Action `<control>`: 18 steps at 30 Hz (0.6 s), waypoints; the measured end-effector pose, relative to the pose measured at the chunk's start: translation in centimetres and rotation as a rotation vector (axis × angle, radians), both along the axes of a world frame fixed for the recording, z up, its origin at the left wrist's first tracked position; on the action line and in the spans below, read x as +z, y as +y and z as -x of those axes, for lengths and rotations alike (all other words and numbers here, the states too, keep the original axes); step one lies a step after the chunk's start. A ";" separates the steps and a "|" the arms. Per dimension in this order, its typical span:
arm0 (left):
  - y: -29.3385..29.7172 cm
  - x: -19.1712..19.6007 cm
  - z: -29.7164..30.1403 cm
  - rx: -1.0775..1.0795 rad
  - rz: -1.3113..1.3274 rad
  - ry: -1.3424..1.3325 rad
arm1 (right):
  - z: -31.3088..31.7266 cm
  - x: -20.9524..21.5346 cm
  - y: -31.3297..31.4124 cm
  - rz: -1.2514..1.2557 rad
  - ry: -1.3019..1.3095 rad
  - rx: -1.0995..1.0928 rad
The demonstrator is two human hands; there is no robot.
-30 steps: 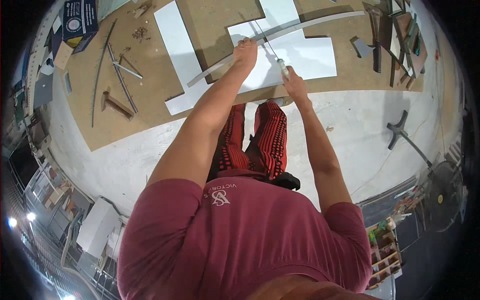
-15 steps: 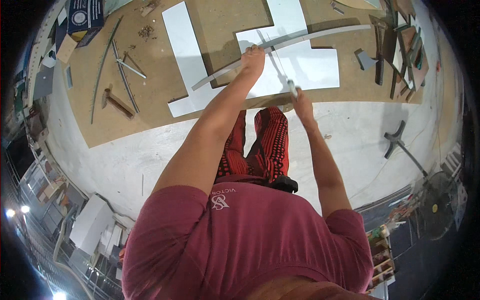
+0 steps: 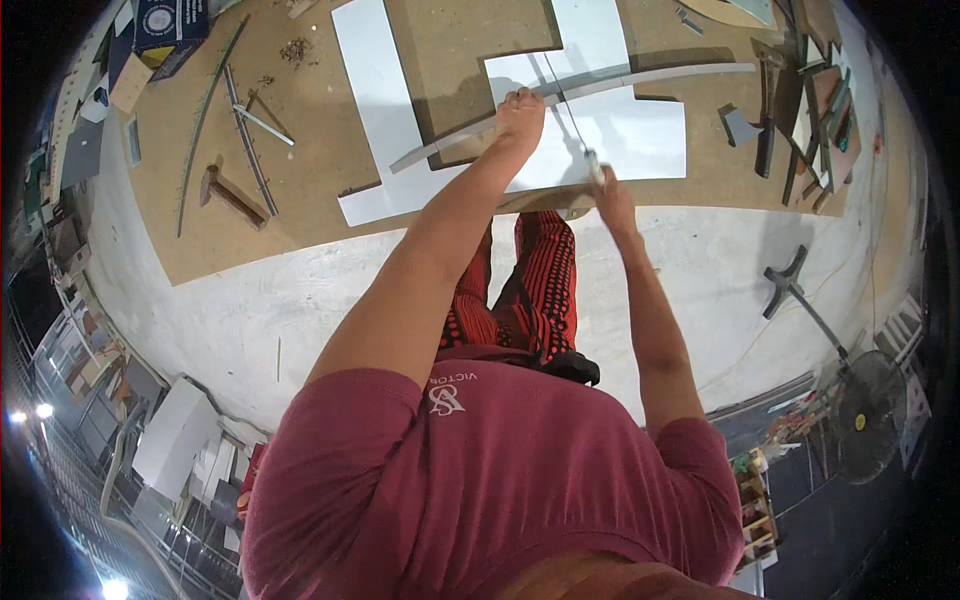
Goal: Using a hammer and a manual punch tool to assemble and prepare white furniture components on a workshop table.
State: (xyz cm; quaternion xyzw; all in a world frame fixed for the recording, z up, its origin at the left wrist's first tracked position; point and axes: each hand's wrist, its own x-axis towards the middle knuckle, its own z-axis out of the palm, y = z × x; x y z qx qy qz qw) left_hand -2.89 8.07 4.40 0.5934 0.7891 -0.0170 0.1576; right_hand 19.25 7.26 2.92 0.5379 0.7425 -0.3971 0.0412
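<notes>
Across a white flat T-shaped cutout panel [image 3: 640, 140] lies a long, narrow grey strip [image 3: 680, 76]. My left hand [image 3: 520, 120] is closed around the strip left of its middle, pressing it on the panel. My right hand [image 3: 615, 205], nearer to me, is wrapped around the pale handle of a thin-bladed saw [image 3: 570, 118]. The long dark blade crosses the strip a little right of my left hand, pointing away from me. Whether its teeth have cut in is too small to tell.
A hammer [image 3: 235, 200] and thin metal strips [image 3: 247, 140] lie left on the brown board [image 3: 290, 245]. Several offcuts [image 3: 825, 110] are heaped at the right. A blue box [image 3: 170, 35] stands far left; a standing fan [image 3: 865, 415] is at the lower right.
My right hand and the saw have shifted slightly away from me. The left hand keeps its hold on the strip. The whole view has turned a little.
</notes>
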 end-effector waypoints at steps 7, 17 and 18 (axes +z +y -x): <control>0.0 -1.0 0.0 0.013 -0.001 0.015 | 1.2 0.4 -0.3 0.007 -0.038 0.014; -0.1 -0.9 -0.8 -0.023 -0.004 -0.031 | 1.5 -0.3 0.7 -0.059 -0.070 0.001; -0.2 -1.1 -0.7 -0.020 -0.006 -0.031 | 0.4 0.0 -0.6 -0.063 -0.125 0.028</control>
